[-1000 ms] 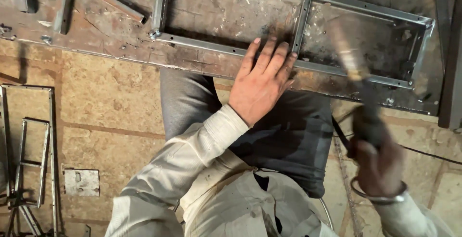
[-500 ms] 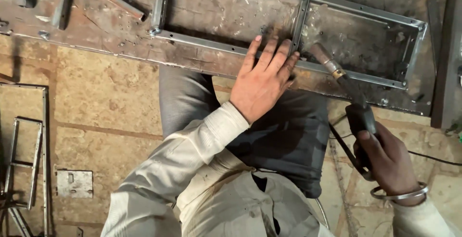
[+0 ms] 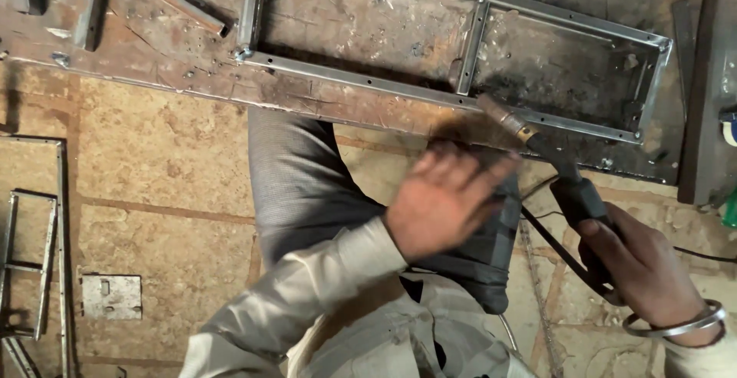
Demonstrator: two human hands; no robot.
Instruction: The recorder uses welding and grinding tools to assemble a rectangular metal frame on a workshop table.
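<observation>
left hand (image 3: 441,198): blurred, fingers spread, palm down, lifted above the lap, holding nothing, just short of the bench edge.
right hand (image 3: 641,267): fist clamped around the black grip of a welding torch (image 3: 549,155), a metal bangle on the wrist.
torch: brass-coloured nozzle tilted up and left, tip at the near rail of the steel frame (image 3: 461,86).
frame: grey rectangular bars with a cross-piece, flat on a rusty, spattered workbench (image 3: 153,63).
floor: tan stone slabs (image 3: 153,163).
</observation>
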